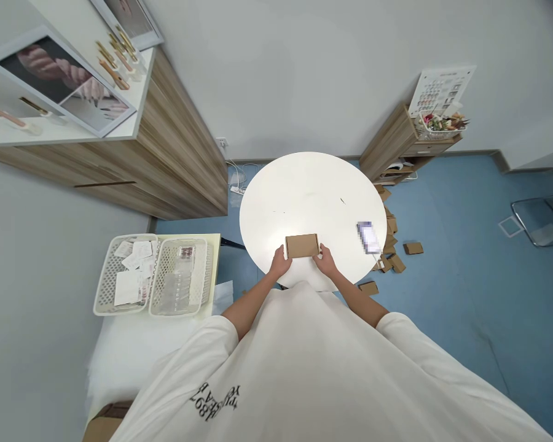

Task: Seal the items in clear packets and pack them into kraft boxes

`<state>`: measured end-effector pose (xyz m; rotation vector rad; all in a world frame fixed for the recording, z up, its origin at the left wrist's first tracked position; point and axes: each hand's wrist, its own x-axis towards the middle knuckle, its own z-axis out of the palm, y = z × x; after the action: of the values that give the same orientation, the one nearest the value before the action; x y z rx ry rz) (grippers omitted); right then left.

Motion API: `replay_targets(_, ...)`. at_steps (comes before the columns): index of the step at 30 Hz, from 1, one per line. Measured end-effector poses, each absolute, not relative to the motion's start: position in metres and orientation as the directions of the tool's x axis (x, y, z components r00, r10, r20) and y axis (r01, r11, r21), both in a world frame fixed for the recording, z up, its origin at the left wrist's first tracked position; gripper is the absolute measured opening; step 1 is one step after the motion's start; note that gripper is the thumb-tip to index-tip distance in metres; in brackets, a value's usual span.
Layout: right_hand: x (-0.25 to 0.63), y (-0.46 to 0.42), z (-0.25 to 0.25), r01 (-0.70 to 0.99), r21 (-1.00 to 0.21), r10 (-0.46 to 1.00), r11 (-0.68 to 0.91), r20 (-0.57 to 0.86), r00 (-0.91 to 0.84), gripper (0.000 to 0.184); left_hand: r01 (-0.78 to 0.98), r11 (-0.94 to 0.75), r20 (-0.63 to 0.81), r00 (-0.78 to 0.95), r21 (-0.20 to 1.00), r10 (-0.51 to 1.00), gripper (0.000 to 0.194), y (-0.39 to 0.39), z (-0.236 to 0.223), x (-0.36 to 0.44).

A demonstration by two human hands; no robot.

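Note:
A small brown cardboard box (303, 245) is at the near side of the round white table (304, 184), its lid down. My left hand (281, 263) grips the box's left end, with the thumb along the near corner. At the right end, my right hand (325, 261) grips it the same way. The fingers beneath or behind the box are partly hidden. Whether the box rests on the tabletop or is held just over it, I cannot tell.
A phone (368, 237) with a cable lies at the table's right. Several cardboard boxes (413, 248) are on the blue floor. To my left stand white plastic baskets (102, 288) with cards and clear packs. A wooden cabinet (184, 141) and a small shelf unit (389, 138) flank the table.

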<state>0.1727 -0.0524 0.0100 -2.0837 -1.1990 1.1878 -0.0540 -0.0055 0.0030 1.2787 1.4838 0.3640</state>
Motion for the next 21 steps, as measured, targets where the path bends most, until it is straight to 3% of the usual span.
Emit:
replay_targets(5, 0.171, -0.047, 0.018, 0.352, -0.746, 0.825, -0.565, -0.504, 0.257, 0.057, 0.430, 0.360, -0.475, 0.196, 0.828, 0.858, 0.076, 0.000, 0.016, -0.045)
replay_targets(9, 0.178, -0.049, 0.029, 0.275, -0.811, 0.856, -0.516, -0.479, 0.195, 0.039, 0.410, 0.311, -0.421, 0.212, 0.857, 0.882, 0.078, 0.003, 0.031, -0.034)
replay_targets(14, 0.198, -0.055, 0.043, 0.251, -0.857, 0.888, -0.451, -0.402, 0.225, 0.037, 0.404, 0.309, -0.426, 0.242, 0.861, 0.872, 0.084, 0.004, 0.046, -0.014)
replay_targets(21, 0.257, -0.072, 0.050, 0.256, -0.867, 0.885, -0.427, -0.344, 0.313, 0.042, 0.382, 0.232, -0.351, 0.278, 0.895, 0.894, 0.075, -0.007, 0.058, 0.048)
